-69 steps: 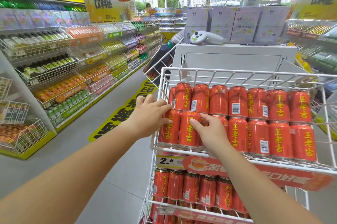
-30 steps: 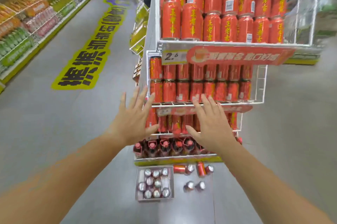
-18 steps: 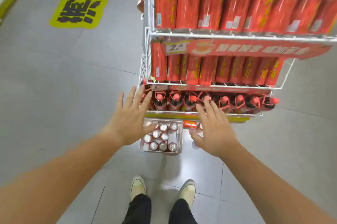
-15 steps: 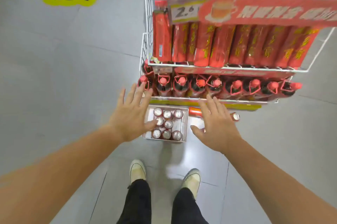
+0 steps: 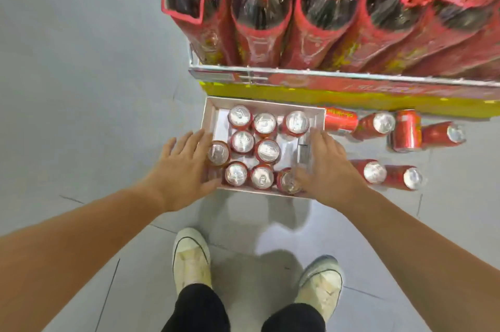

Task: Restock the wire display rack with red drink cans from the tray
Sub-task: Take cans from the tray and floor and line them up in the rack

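The shallow white tray [image 5: 259, 103] sits on the floor [image 5: 81, 83] just before the wire display rack [image 5: 324, 76], holding nine red drink cans [image 5: 265, 123] upright, silver tops up, while six loose cans [image 5: 378, 124] lie just to its right.

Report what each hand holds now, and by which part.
Nothing is held. The left hand and right hand are open at the tray of cans, fingers straight, gripping none.
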Motion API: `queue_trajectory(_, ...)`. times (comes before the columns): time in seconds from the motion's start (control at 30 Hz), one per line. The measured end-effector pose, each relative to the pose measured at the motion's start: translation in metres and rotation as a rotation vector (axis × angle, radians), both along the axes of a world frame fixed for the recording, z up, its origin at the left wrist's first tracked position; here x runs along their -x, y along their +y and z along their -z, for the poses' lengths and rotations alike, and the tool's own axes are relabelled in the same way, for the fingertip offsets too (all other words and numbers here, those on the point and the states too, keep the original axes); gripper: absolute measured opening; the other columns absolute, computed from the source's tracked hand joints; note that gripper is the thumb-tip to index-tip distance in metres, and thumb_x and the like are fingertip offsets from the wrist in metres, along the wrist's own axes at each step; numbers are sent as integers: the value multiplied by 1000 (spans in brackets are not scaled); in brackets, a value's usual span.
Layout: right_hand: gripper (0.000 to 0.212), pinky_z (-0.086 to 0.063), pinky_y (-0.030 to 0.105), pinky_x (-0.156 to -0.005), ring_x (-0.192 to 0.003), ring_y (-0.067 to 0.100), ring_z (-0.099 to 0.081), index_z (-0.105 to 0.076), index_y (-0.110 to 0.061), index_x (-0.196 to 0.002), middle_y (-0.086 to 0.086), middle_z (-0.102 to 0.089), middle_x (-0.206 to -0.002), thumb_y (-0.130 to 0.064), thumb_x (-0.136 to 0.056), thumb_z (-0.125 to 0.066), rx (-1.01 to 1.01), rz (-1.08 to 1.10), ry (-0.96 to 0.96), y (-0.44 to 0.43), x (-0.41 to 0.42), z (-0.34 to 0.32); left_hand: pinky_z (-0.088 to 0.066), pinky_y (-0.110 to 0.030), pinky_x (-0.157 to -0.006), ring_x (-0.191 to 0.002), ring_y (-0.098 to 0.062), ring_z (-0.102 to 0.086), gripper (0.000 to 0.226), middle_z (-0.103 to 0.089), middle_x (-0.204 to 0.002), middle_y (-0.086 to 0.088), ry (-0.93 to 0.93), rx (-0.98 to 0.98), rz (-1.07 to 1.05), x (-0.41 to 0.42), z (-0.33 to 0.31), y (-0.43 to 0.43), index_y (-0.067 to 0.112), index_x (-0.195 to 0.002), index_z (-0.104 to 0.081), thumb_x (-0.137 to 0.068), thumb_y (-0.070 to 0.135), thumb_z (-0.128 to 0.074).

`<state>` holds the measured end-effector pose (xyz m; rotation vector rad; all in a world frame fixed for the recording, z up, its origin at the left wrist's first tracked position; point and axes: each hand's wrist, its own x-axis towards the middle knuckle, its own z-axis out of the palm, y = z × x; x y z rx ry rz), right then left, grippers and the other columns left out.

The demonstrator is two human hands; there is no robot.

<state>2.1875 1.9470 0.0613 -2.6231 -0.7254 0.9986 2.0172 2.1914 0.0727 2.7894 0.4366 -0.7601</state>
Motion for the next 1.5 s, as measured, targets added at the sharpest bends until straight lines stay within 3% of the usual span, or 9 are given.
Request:
queue_trajectory(0.13, 53, -43, 37, -94, -118, 28, -52, -30, -18, -142, 9, -52, -135, -33, -97, -54, -133, 227, 54, 17, -15, 53, -22, -48, -120, -150, -36, -25, 109, -31, -162, -15, -29, 136, -89, -1, 56, 18, 10, -158, -22, -77, 60, -75)
queue_trajectory(0.23, 46, -40, 14, -64, -81, -4, -57, -30, -40, -116, -16, -60, -101, -26, -91, -66, -249, 389, 79, 27, -26, 79, -26, -46, -118, -144, -37, -33, 110, -42, -155, -13, -52, 222, -123, -7, 85, 26, 11, -154, -30, -70, 56, -83)
queue_trajectory(0.37, 59, -49, 28, -85, -95, 6, -65, -44, -44, -117, -23, -64, -102, -16, -77, -77, -372, 585, 143, 38, -29, 103, -42, -44, -101, -117, -30, -52, 82, -67, -120, 2, -179, 281, -202, -12, 112, 28, 26, -130, -53, -59, 43, -90)
queue_trajectory(0.5, 62, -47, 19, -81, -90, -13, -62, -53, -35, -117, -22, -66, -103, -13, -69, -86, -488, 685, 147, 45, -31, 115, -43, -41, -91, -99, -14, -52, 69, -54, -88, 33, -301, 343, -284, -10, 115, 28, 40, -115, -57, -56, 41, -91)
queue_trajectory(0.6, 64, -50, 21, -87, -95, -8, -64, -57, -30, -119, -17, -68, -108, -10, -67, -89, -555, 705, 174, 46, -31, 114, -50, -44, -90, -97, -12, -59, 68, -59, -90, 31, -327, 385, -351, -14, 109, 28, 38, -110, -62, -50, 41, -94)
queue_trajectory(0.77, 58, -56, 30, -87, -100, 11, -69, -62, -23, -121, -4, -73, -110, -15, -70, -88, -615, 714, 259, 39, -34, 86, -45, -16, -86, -105, 2, -63, 75, -68, -113, 19, -376, 594, -661, -21, 73, 29, 46, -116, -61, -46, 48, -90)
queue_trajectory(1.1, 44, -60, 39, -81, -85, 19, -71, -64, -21, -113, 14, -76, -99, -9, -76, -84, -723, 642, 391, 34, -30, -68, -57, -20, -67, -85, -10, -73, 60, -76, -96, 2, -405, 1015, -957, -48, -49, 10, 23, -110, -66, -60, 4, -91)
queue_trajectory(1.3, 37, -37, 10, -36, -55, -3, -59, -66, -25, -113, 5, -71, -101, -17, -80, -82, -787, 696, 406, 25, -28, -211, -62, -34, -75, -95, -22, -75, 57, -77, -111, -8, -398, 1176, -942, -72, -181, 1, 19, -118, -70, -63, 17, -87)
queue_trajectory(1.5, 33, -60, 35, -72, -88, 20, -73, -68, -29, -106, 0, -76, -98, -18, -79, -83, -872, 724, 291, 12, -30, -380, -61, -31, -73, -94, -20, -76, 60, -78, -105, 1, -480, 1106, -847, -90, -355, 3, 36, -104, -77, -47, 41, -92)
